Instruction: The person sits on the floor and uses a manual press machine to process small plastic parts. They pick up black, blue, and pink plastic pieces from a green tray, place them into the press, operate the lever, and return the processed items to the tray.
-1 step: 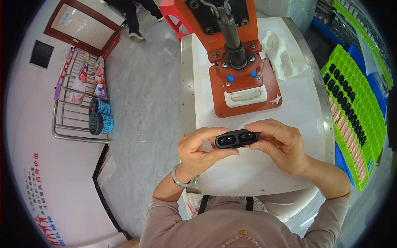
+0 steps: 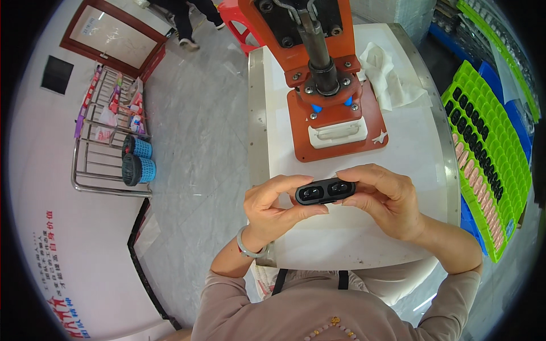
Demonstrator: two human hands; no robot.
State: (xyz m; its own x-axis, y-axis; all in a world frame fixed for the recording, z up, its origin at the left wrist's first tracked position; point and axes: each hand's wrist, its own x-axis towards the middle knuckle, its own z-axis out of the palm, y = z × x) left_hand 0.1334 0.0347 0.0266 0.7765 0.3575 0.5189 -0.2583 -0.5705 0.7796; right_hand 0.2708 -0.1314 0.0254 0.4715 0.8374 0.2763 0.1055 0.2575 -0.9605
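Between my two hands is a black earbud charging case, a flat oblong with two rounded glossy hollows or earbuds facing up; I cannot tell which. Thumb and fingers of my left hand pinch its left end. My right hand grips the other end the same way. The case is held above the white table top, just in front of an orange hand press. A white block fixture with an oblong recess sits on the press's base plate. Two small blue parts show above it.
A crumpled white cloth lies right of the press. Farther right stands a green compartment tray with rows of black and pink pieces. Left of the table are grey floor and a metal railing. A red stool stands behind.
A foot of the person in the background has shifted slightly. My hands and the charging case look the same.
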